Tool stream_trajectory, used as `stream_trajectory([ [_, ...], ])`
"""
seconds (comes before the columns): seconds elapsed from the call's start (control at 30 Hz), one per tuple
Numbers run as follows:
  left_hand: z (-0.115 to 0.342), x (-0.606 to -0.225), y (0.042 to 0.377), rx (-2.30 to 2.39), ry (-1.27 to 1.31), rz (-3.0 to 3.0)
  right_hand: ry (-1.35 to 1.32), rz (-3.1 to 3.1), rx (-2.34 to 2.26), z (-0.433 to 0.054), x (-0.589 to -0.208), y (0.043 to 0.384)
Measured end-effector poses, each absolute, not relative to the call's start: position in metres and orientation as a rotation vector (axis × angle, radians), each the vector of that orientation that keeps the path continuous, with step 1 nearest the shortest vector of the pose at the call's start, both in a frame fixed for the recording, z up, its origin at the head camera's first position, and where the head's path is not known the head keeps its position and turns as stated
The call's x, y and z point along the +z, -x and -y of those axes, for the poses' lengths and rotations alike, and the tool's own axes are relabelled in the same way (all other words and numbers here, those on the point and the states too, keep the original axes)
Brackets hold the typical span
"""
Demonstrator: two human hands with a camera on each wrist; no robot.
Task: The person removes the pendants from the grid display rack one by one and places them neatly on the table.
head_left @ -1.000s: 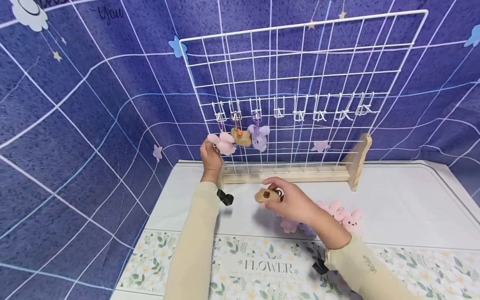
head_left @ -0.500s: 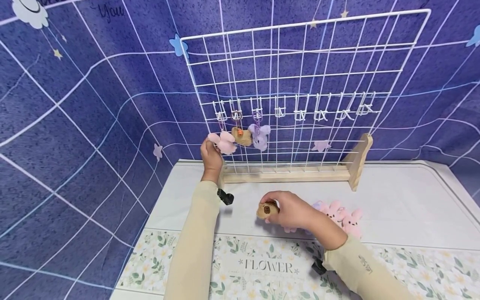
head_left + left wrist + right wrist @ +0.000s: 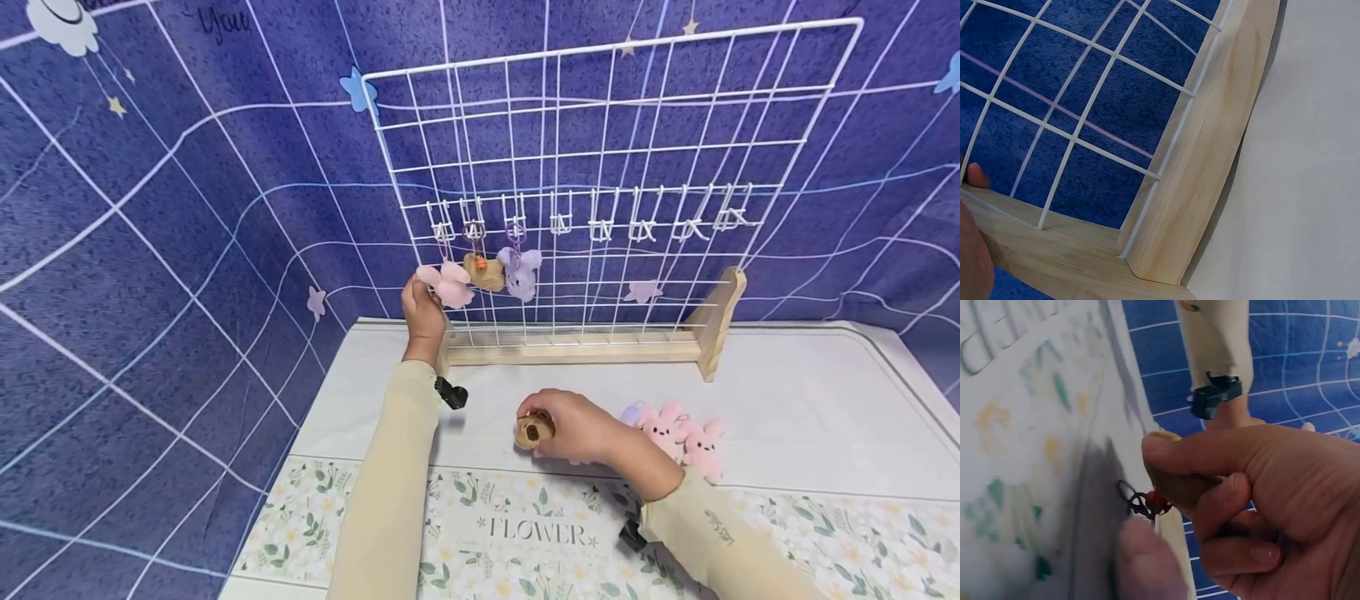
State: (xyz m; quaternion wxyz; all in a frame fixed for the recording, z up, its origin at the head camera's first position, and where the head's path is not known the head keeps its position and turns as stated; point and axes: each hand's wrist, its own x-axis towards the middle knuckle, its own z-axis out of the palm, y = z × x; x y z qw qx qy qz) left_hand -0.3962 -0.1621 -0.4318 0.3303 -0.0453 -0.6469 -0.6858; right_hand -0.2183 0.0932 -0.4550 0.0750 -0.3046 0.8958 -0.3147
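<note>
My right hand (image 3: 581, 427) pinches a brown plush keychain (image 3: 531, 431) with a dark muzzle, low over the white tabletop. In the right wrist view, a dark ring (image 3: 1125, 489) and a small red-orange ball (image 3: 1156, 500) hang from it, and a blurred pink plush (image 3: 1147, 559) is close below. At the left end of the white wire grid rack (image 3: 557, 133), my left hand (image 3: 424, 315) grips its wooden stand (image 3: 1200, 162). Three plush keychains hang there from hooks: a pink one (image 3: 450, 286) overlapping my left fingers, a brown one (image 3: 486, 273) and a purple bunny (image 3: 521, 275).
Pink bunny plushes (image 3: 702, 448) and a purple plush (image 3: 633, 413) lie right of my right hand, which partly hides the pile. More white hooks (image 3: 642, 231) line the rack to the right. A floral mat (image 3: 525, 537) covers the table's front.
My right hand has lowered the brown plush keychain toward the table and turned it so the muzzle faces up and forward. The left hand stays on the stand.
</note>
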Motion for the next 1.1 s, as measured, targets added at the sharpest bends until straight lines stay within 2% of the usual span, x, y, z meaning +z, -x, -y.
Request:
stream_trajectory([
  [0.4, 0.162, -0.431, 0.397, -1.781, 0.113, 1.702, 0.94, -2.79, -0.835, -0.093, -0.465, 0.217],
  [0.67, 0.162, -0.432, 0.396, -1.786, 0.114, 1.705, 0.796, -2.923, -0.849, -0.091, -0.462, 0.215],
  [0.77, 0.162, -0.433, 0.397, -1.793, 0.115, 1.699, 0.646, -2.847, -1.074, -0.089, -0.459, 0.215],
  [0.87, 0.161, -0.433, 0.396, -1.804, 0.113, 1.696, 0.461, -2.625, -1.507, -0.086, -0.456, 0.22],
  [0.97, 0.16, -0.433, 0.396, -1.805, 0.113, 1.693, 0.291, -2.137, -1.997, -0.085, -0.451, 0.23],
  [1.1, 0.161, -0.433, 0.397, -1.787, 0.121, 1.69, 0.079, -1.323, -2.398, -0.087, -0.441, 0.243],
])
